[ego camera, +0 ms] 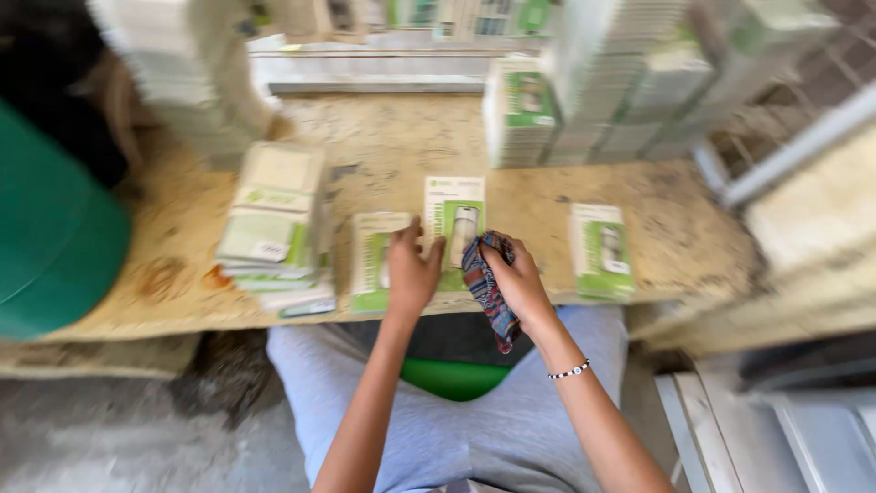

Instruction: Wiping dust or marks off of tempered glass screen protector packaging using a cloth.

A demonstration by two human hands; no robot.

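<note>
Seen from the head camera, the left hand [411,269] is lying flat, fingers spread, on a green-and-white card packet [374,260], while the right hand [516,278] is gripping a soft patterned cloth [484,288] beside another packet [454,228]. Both packets are resting on the rough, stained wooden table [383,137], with more stacked boxes [274,219] sitting left.

Daylit view from above, soft and smeared with motion blur.

Even, bright light falls on the wooden bench [657,228], with only faint shadows under the packets. Blur grows toward the edges: the stacks of boxes [630,73] at the top streak outward, and the green drum [46,237] is smeared. The centre, near the patterned cloth [488,288], is the sharpest part, though soft too. No strong glare shows.
</note>
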